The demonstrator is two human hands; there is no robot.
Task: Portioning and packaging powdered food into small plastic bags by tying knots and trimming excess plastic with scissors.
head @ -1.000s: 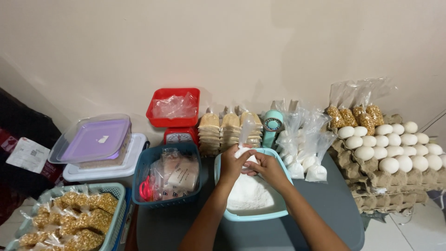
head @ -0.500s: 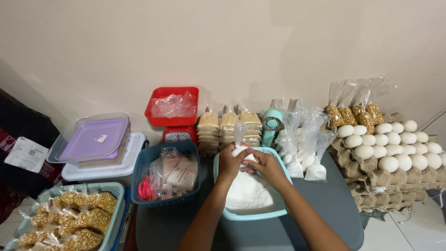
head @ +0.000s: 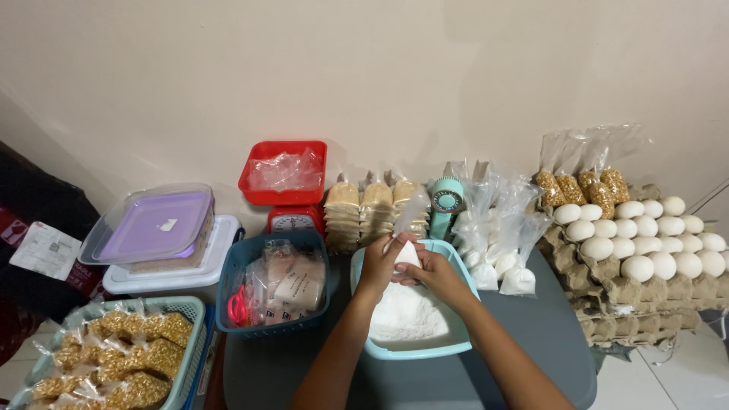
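Note:
A light blue basin (head: 448, 348) on the grey table holds a heap of white powder (head: 406, 315). Over its far half, both my hands hold a small clear plastic bag (head: 411, 228) with white powder in its bottom. My left hand (head: 377, 264) grips the bag's left side and my right hand (head: 430, 269) closes on its right side. The bag's open top stands up above my fingers.
Filled white bags (head: 497, 254) and a teal sealer (head: 446, 199) stand behind the basin. Egg trays (head: 645, 250) are stacked at right, a dark blue basket (head: 275, 282) with red scissors at left, a red scale (head: 285, 178) behind, lidded boxes (head: 156, 228) and bagged snacks (head: 121, 357) far left.
My hands have stayed over the basin, shifting slightly on the bag; the bag sits a little more upright between them.

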